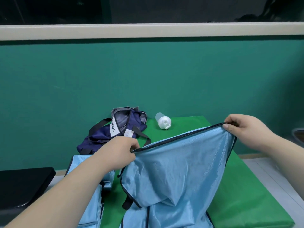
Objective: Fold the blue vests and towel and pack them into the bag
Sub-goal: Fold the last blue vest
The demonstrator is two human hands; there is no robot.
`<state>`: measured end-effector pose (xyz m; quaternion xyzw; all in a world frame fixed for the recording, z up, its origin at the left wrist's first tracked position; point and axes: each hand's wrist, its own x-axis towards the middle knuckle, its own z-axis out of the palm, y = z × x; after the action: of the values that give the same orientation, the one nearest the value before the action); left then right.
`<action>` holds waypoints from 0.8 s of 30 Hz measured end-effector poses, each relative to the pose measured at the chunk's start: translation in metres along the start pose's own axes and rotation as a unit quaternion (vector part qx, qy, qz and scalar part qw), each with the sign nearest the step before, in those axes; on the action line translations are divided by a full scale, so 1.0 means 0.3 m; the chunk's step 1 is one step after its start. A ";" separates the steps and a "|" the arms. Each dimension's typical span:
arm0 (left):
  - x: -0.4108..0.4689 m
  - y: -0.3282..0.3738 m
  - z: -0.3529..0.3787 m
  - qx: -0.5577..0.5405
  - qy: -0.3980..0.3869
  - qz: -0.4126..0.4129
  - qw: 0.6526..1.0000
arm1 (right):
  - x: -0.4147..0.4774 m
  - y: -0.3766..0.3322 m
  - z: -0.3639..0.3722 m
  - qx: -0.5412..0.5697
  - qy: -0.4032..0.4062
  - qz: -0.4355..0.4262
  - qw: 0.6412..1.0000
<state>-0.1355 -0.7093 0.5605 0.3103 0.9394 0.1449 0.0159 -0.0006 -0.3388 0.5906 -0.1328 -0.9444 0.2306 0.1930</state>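
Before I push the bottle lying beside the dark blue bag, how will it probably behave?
The bottle lies on its side on the green mat, so it would probably roll. Its body looks clear and empty, so it is likely light. It seems to be plastic, so hardly fragile.

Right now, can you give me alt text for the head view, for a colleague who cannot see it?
The left hand and right hand each pinch the dark-trimmed top edge of a light blue vest, holding it stretched above a green mat. Behind it lie a crumpled navy bag and a white bottle on its side. Folded light blue fabric lies at the left.
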 end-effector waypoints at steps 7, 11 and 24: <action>0.008 0.016 -0.050 -0.021 0.017 -0.002 1.000 | 0.023 -0.011 -0.036 -0.009 0.017 -0.009 1.000; -0.001 0.019 -0.052 -0.035 0.027 -0.009 0.999 | 0.022 -0.009 -0.037 -0.007 0.022 -0.007 1.000; -0.004 0.010 -0.062 -0.030 0.142 -0.023 0.989 | 0.014 0.005 -0.026 0.006 0.025 0.002 1.000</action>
<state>-0.1351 -0.7126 0.5789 0.2643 0.9344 0.2147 -0.1048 -0.0007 -0.3330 0.5977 -0.1391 -0.9378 0.2330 0.2164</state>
